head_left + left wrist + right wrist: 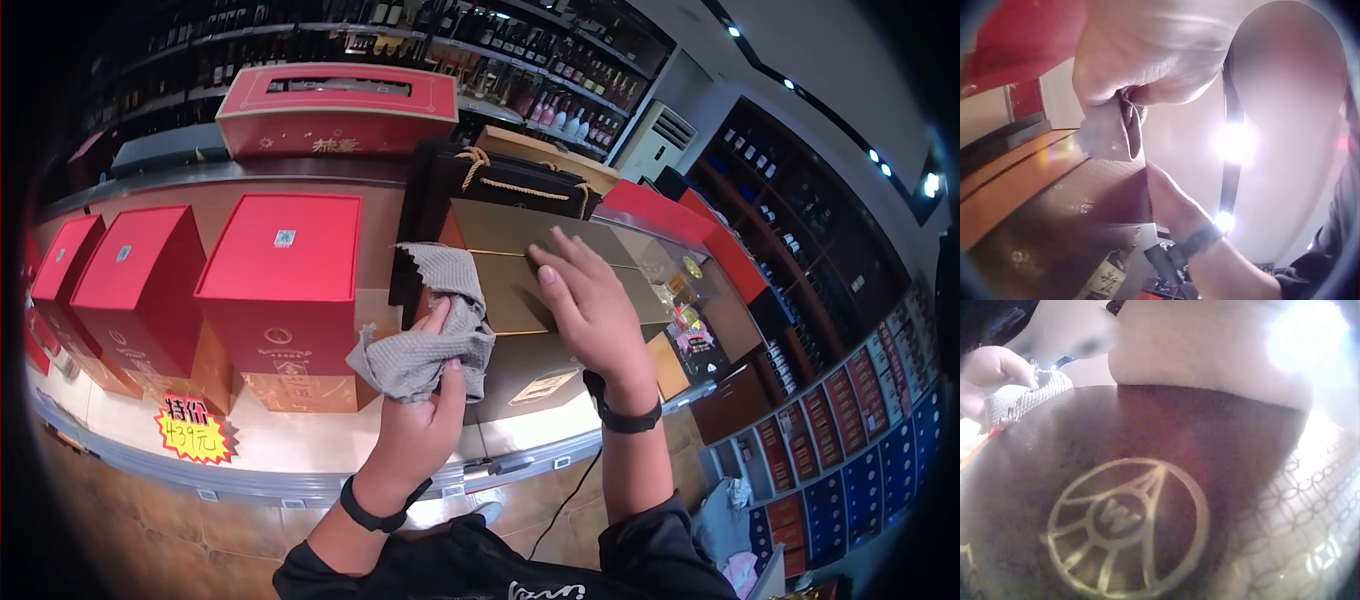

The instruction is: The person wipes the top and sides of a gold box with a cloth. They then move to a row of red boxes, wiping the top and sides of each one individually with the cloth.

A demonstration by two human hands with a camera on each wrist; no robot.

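Note:
My left hand (425, 420) grips a crumpled grey ribbed cloth (425, 358) near the left side of the dark olive-brown gift box (505, 290). Part of the cloth hangs from the fist in the left wrist view, beside the box's surface. With fingers extended, my right hand (598, 320) is over the right part of the box top, overlapping it in the head view. A round gold emblem (1129, 528) fills much of the brown surface in the right wrist view. A second olive-brown box (540, 228) stands right behind the first.
Three red boxes (280, 260) stand at the left of the counter, near a yellow price sign (192, 430). Behind the brown boxes is a black bag (545, 198) with rope handles. A long red carton (340, 125) lies farther back, before bottle shelves (530, 45).

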